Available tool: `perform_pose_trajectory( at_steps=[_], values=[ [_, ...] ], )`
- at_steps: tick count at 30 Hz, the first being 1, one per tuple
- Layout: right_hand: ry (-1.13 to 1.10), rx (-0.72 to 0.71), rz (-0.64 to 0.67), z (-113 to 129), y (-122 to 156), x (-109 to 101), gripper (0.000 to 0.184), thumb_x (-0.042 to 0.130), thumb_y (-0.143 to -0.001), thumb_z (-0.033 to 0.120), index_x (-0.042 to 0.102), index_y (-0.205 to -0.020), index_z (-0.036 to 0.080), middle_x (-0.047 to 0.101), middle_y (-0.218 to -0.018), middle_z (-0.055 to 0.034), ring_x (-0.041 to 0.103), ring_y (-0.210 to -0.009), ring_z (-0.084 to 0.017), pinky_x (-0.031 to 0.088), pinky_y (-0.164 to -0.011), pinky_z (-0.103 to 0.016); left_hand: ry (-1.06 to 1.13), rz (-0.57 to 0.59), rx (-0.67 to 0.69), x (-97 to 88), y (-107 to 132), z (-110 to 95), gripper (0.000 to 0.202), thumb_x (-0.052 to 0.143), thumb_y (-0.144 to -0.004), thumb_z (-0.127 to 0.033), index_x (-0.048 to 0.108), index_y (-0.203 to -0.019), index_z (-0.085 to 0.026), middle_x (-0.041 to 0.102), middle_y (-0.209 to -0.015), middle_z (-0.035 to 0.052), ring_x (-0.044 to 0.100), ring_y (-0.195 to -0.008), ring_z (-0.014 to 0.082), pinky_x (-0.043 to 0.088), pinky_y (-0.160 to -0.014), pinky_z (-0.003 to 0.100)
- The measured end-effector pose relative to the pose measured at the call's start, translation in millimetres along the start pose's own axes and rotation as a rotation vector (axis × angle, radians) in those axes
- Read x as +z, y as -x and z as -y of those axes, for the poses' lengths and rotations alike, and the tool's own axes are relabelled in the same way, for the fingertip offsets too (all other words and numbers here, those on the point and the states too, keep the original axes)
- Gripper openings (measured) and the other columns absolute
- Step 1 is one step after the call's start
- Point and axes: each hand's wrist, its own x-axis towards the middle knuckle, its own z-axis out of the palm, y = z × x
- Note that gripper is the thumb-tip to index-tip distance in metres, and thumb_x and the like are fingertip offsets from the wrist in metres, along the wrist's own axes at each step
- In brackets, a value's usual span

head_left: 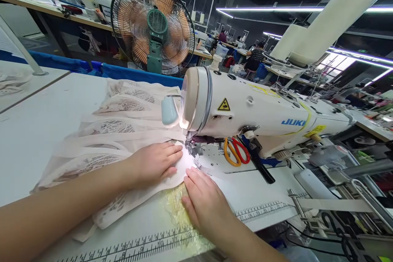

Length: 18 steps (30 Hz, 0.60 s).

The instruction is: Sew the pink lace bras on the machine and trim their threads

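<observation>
My left hand (155, 163) lies flat, fingers stretched out, on pale pink lace fabric (116, 139), pressing it just left of the presser foot (192, 149) of a white JUKI sewing machine (245, 110). My right hand (204, 200) rests flat on the fabric's near edge, fingers together and pointing toward the needle. Both hands hold the cloth down on the white table (46, 127). The needle area is brightly lit by the machine's lamp.
Orange and red scissors (236, 151) lie on the machine bed. A big fan (153, 24) stands behind the table. Ruler markings (147, 245) run along the table's near edge. Thread cones (325, 24) rise at the right. Other workers sit at distant stations.
</observation>
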Motion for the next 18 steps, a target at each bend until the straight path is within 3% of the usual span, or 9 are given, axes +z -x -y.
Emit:
perform_pose_trajectory(
  at_steps=[8, 14, 18],
  values=[
    [-0.022, 0.043, 0.124, 0.9, -5.4, -2.5, 0.04, 0.047, -0.087, 0.026, 0.057, -0.12, 0.004, 0.055, -0.13, -0.0169, 0.047, -0.124, -0.029, 0.043, -0.102, -0.043, -0.021, -0.033, 0.039, -0.8, -2.9, 8.5, 0.041, 0.038, -0.091, -0.032, 0.057, -0.122, -0.014, 0.059, -0.127, 0.0128, 0.055, -0.114, 0.0267, 0.04, -0.101, 0.04],
    [-0.041, 0.089, 0.23, 4.7, -18.9, -11.1, 0.047, 0.049, -0.088, 0.03, 0.051, -0.127, 0.003, 0.047, -0.136, -0.0198, 0.042, -0.128, -0.031, 0.042, -0.101, -0.045, -0.038, -0.055, 0.136, -12.8, -13.8, 26.0, 0.038, 0.041, -0.09, -0.03, 0.061, -0.117, -0.013, 0.065, -0.117, 0.0131, 0.058, -0.108, 0.0275, 0.046, -0.093, 0.04],
    [-0.069, 0.118, 0.254, 3.8, -22.4, -16.3, 0.05, 0.051, -0.087, 0.031, 0.05, -0.128, 0.003, 0.048, -0.136, -0.0196, 0.042, -0.128, -0.03, 0.041, -0.103, -0.043, 0.076, -0.14, 0.191, -20.2, -11.0, 13.3, 0.026, 0.043, -0.089, -0.027, 0.066, -0.099, -0.019, 0.069, -0.1, 0.0091, 0.061, -0.096, 0.0229, 0.048, -0.087, 0.036]
  ],
)
